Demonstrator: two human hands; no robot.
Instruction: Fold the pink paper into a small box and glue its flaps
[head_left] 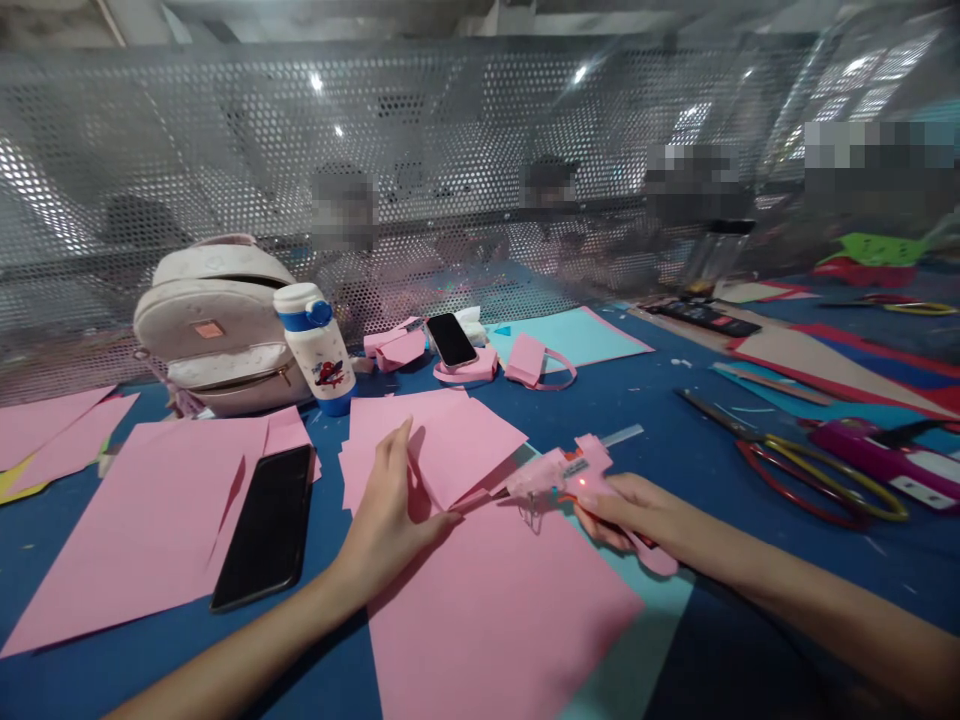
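Note:
My right hand [626, 512] is wrapped around the handle of a pink hot glue gun [581, 465], whose small light glows orange. A clear glue stick [622, 435] pokes out of its rear, and the nozzle points left at the edge of a folded piece of pink paper [472, 445]. My left hand [390, 495] grips that piece, thumb along its lower edge and fingers at its upper left side. Beneath lies a large pink sheet [495, 610], over a light blue sheet [637, 650].
Left of my hands lie a black phone [266, 525] and pink sheets [142, 510]. A bottle [319, 350] and white backpack [217, 330] stand behind. Small pink paper bags [529, 360] sit near a mesh partition [450, 130]. Scissors [810, 465] and a purple glue gun [885, 455] lie right.

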